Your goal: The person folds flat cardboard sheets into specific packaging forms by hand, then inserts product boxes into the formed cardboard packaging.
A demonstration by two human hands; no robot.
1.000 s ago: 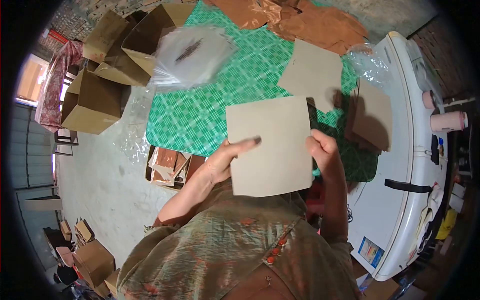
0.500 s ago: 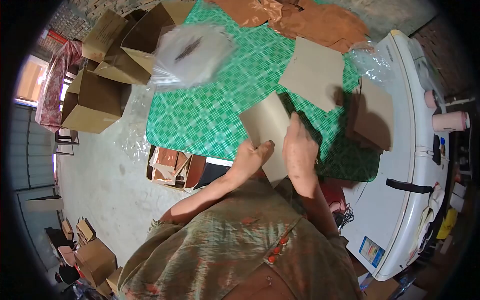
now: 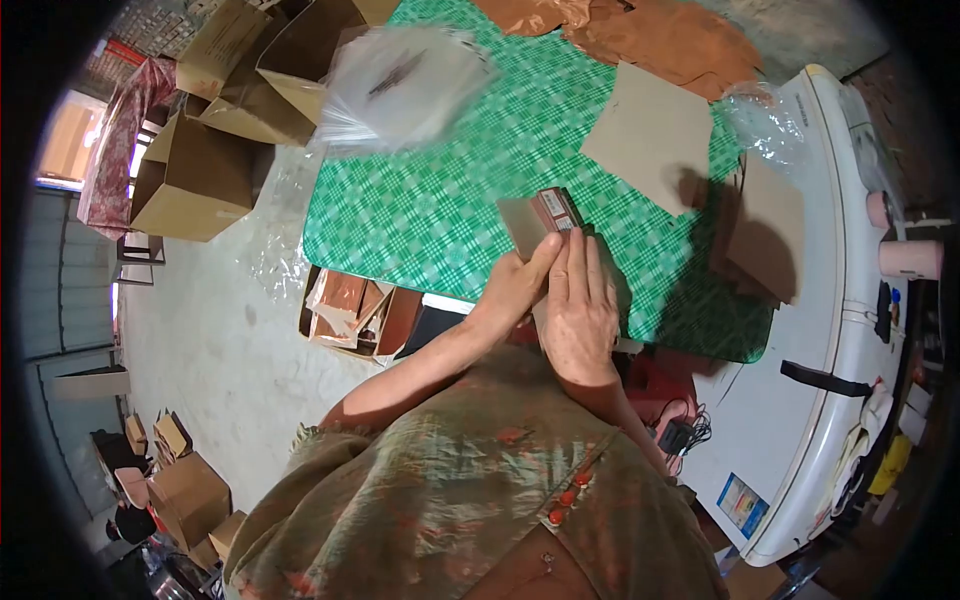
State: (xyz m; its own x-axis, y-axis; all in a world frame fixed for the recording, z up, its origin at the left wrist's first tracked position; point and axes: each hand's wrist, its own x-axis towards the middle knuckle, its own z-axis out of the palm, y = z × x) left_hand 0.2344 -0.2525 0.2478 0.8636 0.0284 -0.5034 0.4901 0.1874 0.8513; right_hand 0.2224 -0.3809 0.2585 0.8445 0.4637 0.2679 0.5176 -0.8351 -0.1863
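Note:
In front of my body, at the table's near edge, I hold a folded beige-brown piece [image 3: 520, 228]. At its far end a reddish-brown edge with a small pale label [image 3: 556, 208] shows. My left hand [image 3: 512, 288] is closed on its left side, thumb along the top. My right hand [image 3: 582, 310] lies flat on its right side with fingers stretched out and close together, fingertips just below the label. The lower part of the piece is mostly hidden by my hands.
A green checked cloth covers the table [image 3: 420, 220]. On it are clear plastic sleeves [image 3: 400, 90], a beige sheet [image 3: 650, 135], a stack of brown sheets [image 3: 765, 235] and brown leather [image 3: 670, 45]. Cardboard boxes [image 3: 195, 190] stand left; a white appliance [image 3: 790, 430] is right.
The broad beige face has turned and narrowed, and the labelled edge now shows. My hands have come together around it, the right one flattening against its side. The view has shifted slightly.

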